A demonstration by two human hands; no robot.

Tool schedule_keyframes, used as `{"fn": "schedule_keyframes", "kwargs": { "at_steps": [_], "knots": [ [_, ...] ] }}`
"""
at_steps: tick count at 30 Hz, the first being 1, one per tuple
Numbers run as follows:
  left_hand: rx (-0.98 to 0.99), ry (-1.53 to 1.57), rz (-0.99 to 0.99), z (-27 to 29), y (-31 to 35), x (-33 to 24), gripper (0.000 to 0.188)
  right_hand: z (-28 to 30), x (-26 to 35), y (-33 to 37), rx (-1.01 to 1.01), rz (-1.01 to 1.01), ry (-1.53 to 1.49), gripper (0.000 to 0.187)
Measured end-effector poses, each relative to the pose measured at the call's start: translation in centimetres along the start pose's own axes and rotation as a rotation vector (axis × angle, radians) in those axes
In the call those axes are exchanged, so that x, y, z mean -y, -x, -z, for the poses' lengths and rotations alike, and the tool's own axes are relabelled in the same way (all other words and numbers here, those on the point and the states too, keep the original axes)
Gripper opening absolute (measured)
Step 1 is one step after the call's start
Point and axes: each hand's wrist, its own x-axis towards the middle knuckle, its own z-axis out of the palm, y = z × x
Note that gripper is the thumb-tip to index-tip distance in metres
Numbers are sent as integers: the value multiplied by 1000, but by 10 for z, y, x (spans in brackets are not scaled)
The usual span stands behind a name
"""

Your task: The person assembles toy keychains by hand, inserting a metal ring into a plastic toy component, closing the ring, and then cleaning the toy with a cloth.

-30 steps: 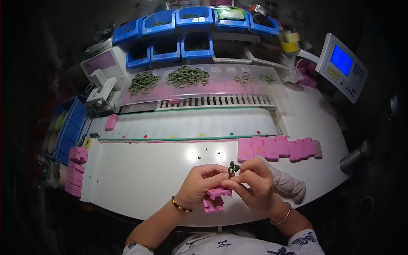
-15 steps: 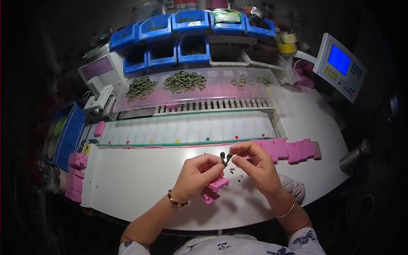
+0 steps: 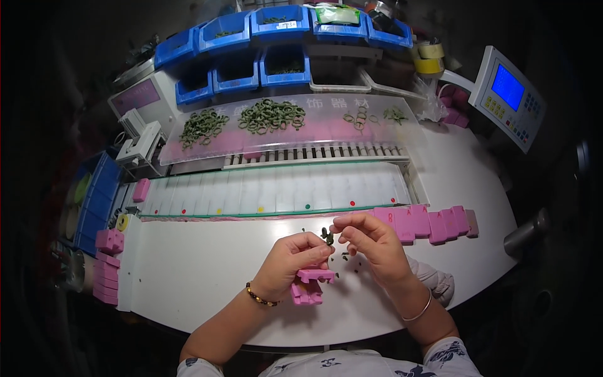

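Note:
My left hand [image 3: 292,262] is closed, thumb and index finger pinching a small dark green piece with rounded lobes [image 3: 327,236]. Right beside it is my right hand [image 3: 375,248], its fingers apart and curved, the index tip close to the piece. Nothing shows in that hand; whether a fingertip touches the piece I cannot tell. Below the left fingers are a pink notched block [image 3: 316,275] and a second pink block [image 3: 306,293]. Whether the left hand's lower fingers hold either is hidden. Tiny green scraps [image 3: 345,256] lie on the white table [image 3: 201,270] between the hands.
A clear sheet [image 3: 326,135] bears heaps of green rings [image 3: 273,117]. Blue bins [image 3: 284,66] stand behind. A row of whitish plates [image 3: 276,188] crosses the table. Pink blocks line the right [image 3: 411,221] and left [image 3: 107,276]. A control panel [image 3: 507,88] stands at right.
The green piece has turned between my left fingers. My right fingertips have shifted slightly left, and more scraps show on the table. The pink blocks sit a little further left, more exposed.

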Motion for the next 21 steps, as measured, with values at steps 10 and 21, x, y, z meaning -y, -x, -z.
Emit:
{"fn": "schedule_keyframes", "kwargs": {
  "at_steps": [10,21],
  "knots": [
    [-28,156,156,-7,2,2,19,-2,-4,6,-20,83,118,22],
    [-7,191,223,-10,2,2,18,-3,-2,7,-48,58,140,20]
  ]
}}
